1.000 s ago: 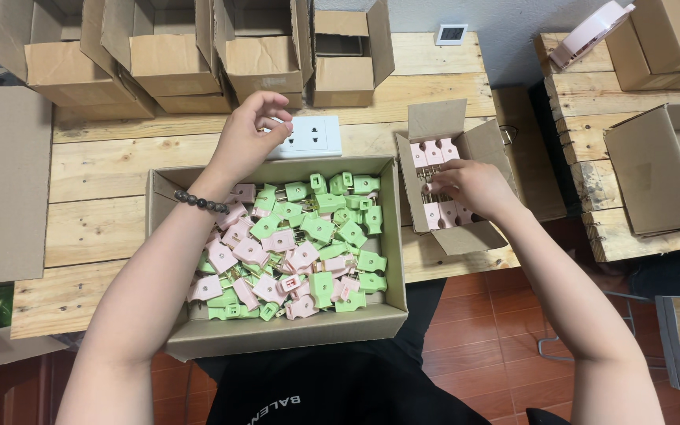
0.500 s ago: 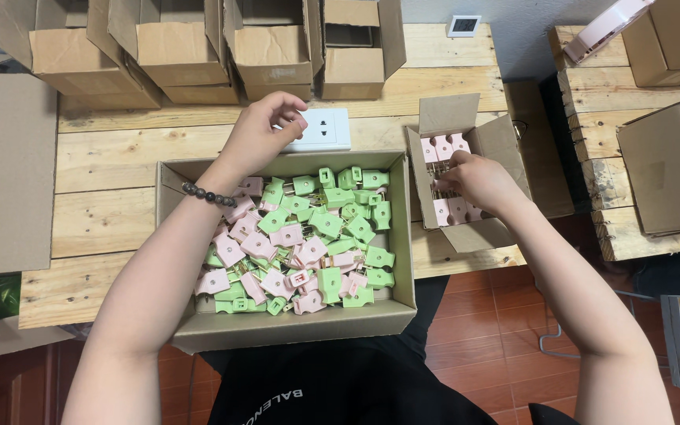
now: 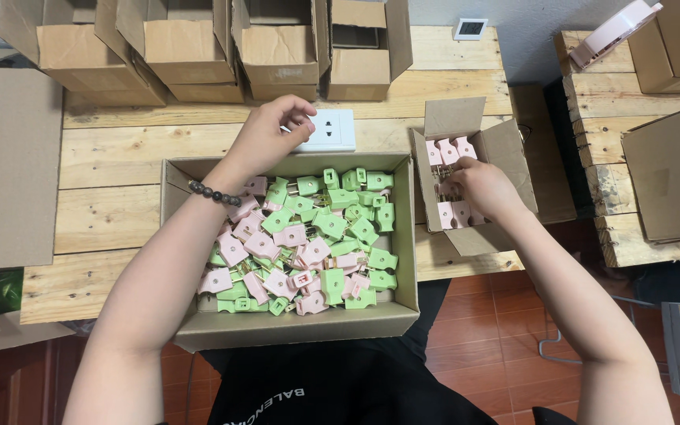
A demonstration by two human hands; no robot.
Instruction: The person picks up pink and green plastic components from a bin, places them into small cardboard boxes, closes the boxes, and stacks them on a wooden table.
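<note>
head view, change: over the last second the left hand (image 3: pixel 265 138) has stayed at the white wall socket (image 3: pixel 328 130) on the far side of the big box, fingers shifting only slightly; the right hand (image 3: pixel 482 187) has stayed down in the small carton (image 3: pixel 505 157)
left grip: fingers curled together at the socket's left edge, touching it; whether a plug is pinched between them cannot be told
right grip: fingers closed together among the pink plugs (image 3: pixel 446 151) stood in rows in the small carton; what exactly they clamp is hidden by the hand
meaning: judged from the steady hands, one plug is being handled at the socket while another is seated in its row
loose plugs: pink and green plugs (image 3: pixel 316 236) heaped in the big open box (image 3: pixel 293 327) near the person, between the two arms
around: folded cartons (image 3: pixel 198 47) lined along the far edge of the wooden desk (image 3: pixel 112 157); a small white gauge (image 3: pixel 471 29) far right
in the way: the big box's far wall sits just beside the socket; the small carton's raised flap crowds the right wrist
</note>
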